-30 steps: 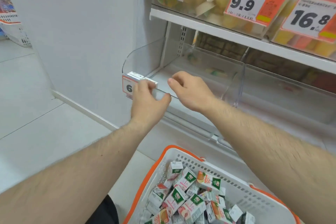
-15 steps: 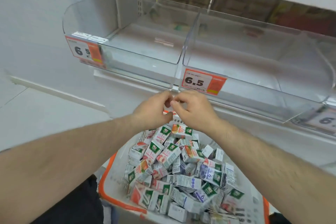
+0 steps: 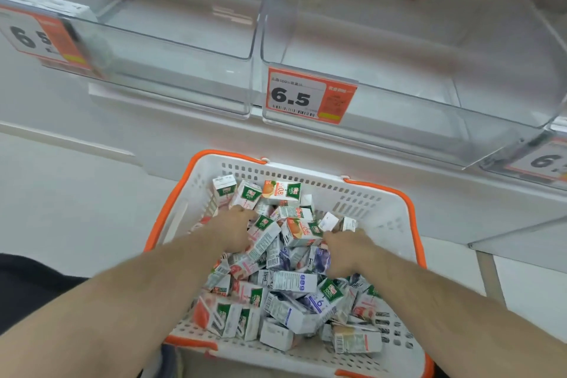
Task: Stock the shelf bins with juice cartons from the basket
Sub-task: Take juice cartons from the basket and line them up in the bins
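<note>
Basket (image 3: 383, 218) set below clear bins (image 3: 399, 49), left hand (image 3: 236, 228) and right hand (image 3: 346, 250) sunk among juice cartons (image 3: 294, 282), fingers buried, grip cannot be told.

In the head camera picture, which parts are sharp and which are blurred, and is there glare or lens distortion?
Head view: the middle 6.5 price tag and the upper juice cartons read fairly sharp; the left price tag is smeared by blur; soft reflections haze the clear bins; wide-angle distortion bends the shelf edge and stretches both forearms; lighting is even, with faint shadows.

Floor (image 3: 61, 209) carries basket (image 3: 383, 218) (orange-rimmed); shelf (image 3: 184, 107) carries clear bins (image 3: 399, 95)
</note>
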Demonstrator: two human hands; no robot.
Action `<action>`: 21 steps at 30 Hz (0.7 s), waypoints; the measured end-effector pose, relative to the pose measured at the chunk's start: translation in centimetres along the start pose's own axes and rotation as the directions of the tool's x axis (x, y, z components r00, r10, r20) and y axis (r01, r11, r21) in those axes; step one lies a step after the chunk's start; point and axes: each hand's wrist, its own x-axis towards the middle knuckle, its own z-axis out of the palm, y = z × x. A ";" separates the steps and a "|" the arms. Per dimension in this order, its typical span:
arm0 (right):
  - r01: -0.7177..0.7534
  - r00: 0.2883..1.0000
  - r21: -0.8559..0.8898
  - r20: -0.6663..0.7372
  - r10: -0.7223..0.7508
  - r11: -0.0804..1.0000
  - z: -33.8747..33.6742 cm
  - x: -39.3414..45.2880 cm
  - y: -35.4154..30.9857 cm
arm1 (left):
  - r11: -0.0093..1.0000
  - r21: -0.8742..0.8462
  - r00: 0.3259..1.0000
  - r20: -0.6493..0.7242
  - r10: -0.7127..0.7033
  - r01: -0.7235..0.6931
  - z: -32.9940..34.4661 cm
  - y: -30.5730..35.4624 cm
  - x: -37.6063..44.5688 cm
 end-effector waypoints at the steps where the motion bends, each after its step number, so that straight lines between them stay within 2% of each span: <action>1: -0.017 1.000 -0.014 0.006 0.017 1.000 0.8 0.1 0.0 | 1.000 -0.001 1.000 -0.014 0.012 -0.012 0.1 0.0 0.1; 6: -0.029 0.999 0.000 -0.044 0.029 1.000 1.4 0.1 0.0 | 0.991 -0.133 0.998 -0.061 0.001 -0.009 -1.7 -2.0 -0.3; 9: 0.026 0.994 0.103 -0.111 -0.014 0.994 -0.9 -1.3 0.6 | 0.918 -0.397 0.984 -0.156 -0.087 0.018 -3.8 -2.5 -1.3; 10: 0.057 0.992 0.173 -0.123 -0.036 0.983 -2.3 -2.3 0.8 | 0.845 -0.535 0.975 -0.194 -0.109 -0.012 -4.7 -2.2 -1.8; 12: 0.139 0.983 0.272 -0.151 -0.100 0.952 -5.1 -4.7 1.3 | 0.606 -0.792 0.968 -0.206 -0.140 -0.081 -6.5 -1.1 -2.9; 13: 0.176 0.975 0.281 -0.183 -0.128 0.943 -6.5 -6.0 1.7 | 0.498 -0.861 0.968 -0.204 -0.143 -0.108 -7.3 -0.6 -3.4; 17: 0.238 0.932 0.310 -0.339 -0.127 0.921 -11.4 -11.7 2.7 | 0.149 -0.975 0.981 -0.180 -0.078 -0.167 -10.0 2.5 -5.5; 21: 0.361 0.869 0.493 -0.486 -0.093 0.791 -12.8 -16.0 3.8 | -0.247 -0.949 0.977 -0.210 0.040 -0.194 -11.8 6.1 -7.3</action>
